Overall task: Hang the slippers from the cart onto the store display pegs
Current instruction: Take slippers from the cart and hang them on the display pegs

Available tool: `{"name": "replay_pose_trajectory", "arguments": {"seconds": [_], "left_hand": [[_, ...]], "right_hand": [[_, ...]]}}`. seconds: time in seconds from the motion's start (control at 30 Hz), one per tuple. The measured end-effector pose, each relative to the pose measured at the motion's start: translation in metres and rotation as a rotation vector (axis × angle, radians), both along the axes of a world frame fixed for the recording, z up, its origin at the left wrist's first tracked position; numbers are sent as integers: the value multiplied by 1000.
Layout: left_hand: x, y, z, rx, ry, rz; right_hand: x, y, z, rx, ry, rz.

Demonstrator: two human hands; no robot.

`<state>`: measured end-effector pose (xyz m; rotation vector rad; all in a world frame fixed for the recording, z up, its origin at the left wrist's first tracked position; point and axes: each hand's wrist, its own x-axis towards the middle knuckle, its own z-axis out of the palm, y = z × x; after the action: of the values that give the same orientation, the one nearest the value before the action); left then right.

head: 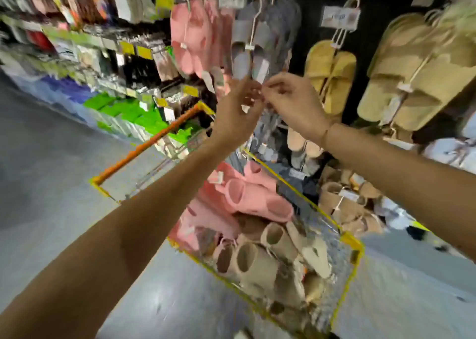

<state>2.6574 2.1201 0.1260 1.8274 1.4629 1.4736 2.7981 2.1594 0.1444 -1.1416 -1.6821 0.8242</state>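
Just above centre, at about 12 o'clock from the cart: two hands raised together below the hanging grey slippers (pixel 248 55). Left hand (pixel 238 112) with fingers loosely curled upward, tips meeting those of the right hand (pixel 291 101); right fingers pinched round something small, too blurred to name. Impossible to tell whether the left grips anything. A thin band at the right wrist.

On the display, at 12 o'clock from the hands: one grey pair in front on a white hanger, more grey soles stacked behind, count unclear. At 10 o'clock, pink slippers (pixel 188 37) on hooks, at least two pairs, edges smeared. At 2 o'clock, one yellow pair (pixel 329 75); at 3 o'clock, large tan slippers (pixel 417 75), several overlapped, top cut by the frame edge. Two price tags (pixel 339 16) above, print unreadable.

At 6 o'clock from the hands, the cart (pixel 353 240), yellow-rimmed wire with an orange handle: pink slippers in the cart (pixel 255 197), about three or four, and beige slippers in the cart (pixel 278 258), roughly five or six, piled and partly hidden under one another. At 4 o'clock, lower pegs with more tan and beige pairs, blurred. At 9 o'clock, shelves (pixel 103 63) of packaged goods, smeared by motion; grey floor (pixel 51 158) beneath.
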Motion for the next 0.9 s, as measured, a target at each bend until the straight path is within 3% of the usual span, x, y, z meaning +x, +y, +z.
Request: {"name": "replay_pose_trajectory", "arguments": {"seconds": [0.23, 0.43, 0.5, 0.6, 0.77, 0.9], "left_hand": [[-6, -118, -136, -333, 24, 38], [-12, -147, -199, -577, 191, 73], [-13, -153, -206, -616, 161, 228], [-17, -163, -214, -658, 134, 471], [-54, -178, -239, -706, 195, 605], [-85, -181, -243, -708, 199, 696]], "right_hand": [[-19, -115, -146, -294, -117, 20], [-21, -146, -200, -487, -183, 76], [-27, -148, -206, -526, -192, 98], [-44, -149, -217, -544, -212, 169], [-100, -141, -231, -401, -436, 331], [-159, -139, -224, -269, -532, 310]]}}
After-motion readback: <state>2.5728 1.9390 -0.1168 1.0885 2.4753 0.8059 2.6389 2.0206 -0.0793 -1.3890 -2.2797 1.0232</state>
